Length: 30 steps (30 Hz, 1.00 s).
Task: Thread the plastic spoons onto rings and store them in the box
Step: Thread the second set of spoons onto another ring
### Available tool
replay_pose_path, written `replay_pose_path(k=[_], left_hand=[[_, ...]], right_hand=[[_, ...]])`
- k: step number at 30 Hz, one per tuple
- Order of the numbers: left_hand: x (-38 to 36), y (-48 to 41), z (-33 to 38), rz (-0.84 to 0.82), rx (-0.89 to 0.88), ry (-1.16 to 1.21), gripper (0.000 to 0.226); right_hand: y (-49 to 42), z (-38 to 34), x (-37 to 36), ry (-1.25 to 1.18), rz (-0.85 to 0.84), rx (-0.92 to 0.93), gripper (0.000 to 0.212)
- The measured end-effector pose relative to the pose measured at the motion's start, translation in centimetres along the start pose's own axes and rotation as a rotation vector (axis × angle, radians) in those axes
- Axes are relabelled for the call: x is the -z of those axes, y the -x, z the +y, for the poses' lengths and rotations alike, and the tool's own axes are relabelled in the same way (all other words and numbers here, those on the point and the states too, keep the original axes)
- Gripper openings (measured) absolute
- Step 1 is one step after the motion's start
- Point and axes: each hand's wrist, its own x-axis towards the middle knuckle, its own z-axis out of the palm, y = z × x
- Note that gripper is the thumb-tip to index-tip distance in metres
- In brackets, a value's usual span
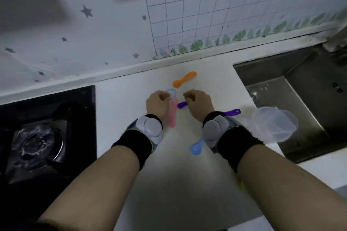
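My left hand (157, 103) is curled round a pale blue ring (171, 92), with a pink spoon (173, 112) hanging below it beside the wrist. My right hand (199, 103) pinches the handle of a purple spoon (182, 104). An orange spoon (184, 79) lies on the white counter beyond both hands. A second purple spoon (232, 112) pokes out behind my right wrist, and a blue spoon (196, 148) lies under that wrist. The clear plastic box (272, 125) stands to the right, at the sink's edge.
A steel sink (293, 88) is sunk into the counter (169, 174) on the right. A black gas hob (45, 137) takes up the left. The tiled wall (187, 24) runs along the back.
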Motion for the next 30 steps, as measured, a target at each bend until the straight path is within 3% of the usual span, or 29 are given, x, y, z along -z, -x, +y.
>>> replay_pose_path(k=[9, 12, 14, 17, 23, 30], left_hand=[[-0.7, -3.9, -0.8, -0.011, 0.076, -0.011, 0.033], [-1.1, -4.4, -0.8, -0.045, 0.045, -0.068, 0.009], [-1.5, -4.8, -0.9, -0.043, 0.042, -0.082, 0.012], [-2.0, -5.0, -1.0, -0.017, 0.058, -0.086, 0.032], [-2.8, -4.5, -1.1, 0.116, 0.088, 0.061, 0.014], [-0.5, -4.6, -0.4, 0.042, -0.079, 0.159, 0.019]], right_hand=[[-4.7, -1.1, -2.5, -0.037, -0.144, -0.055, 0.042], [-5.1, -1.0, -2.8, -0.021, -0.189, -0.071, 0.044], [-5.4, -0.9, -3.1, -0.034, -0.211, -0.08, 0.045], [-5.5, -0.7, -3.4, -0.085, -0.203, -0.095, 0.044], [-5.3, -0.4, -3.5, -0.152, -0.187, -0.087, 0.04], [-5.8, -1.2, -2.3, -0.096, -0.071, -0.029, 0.033]])
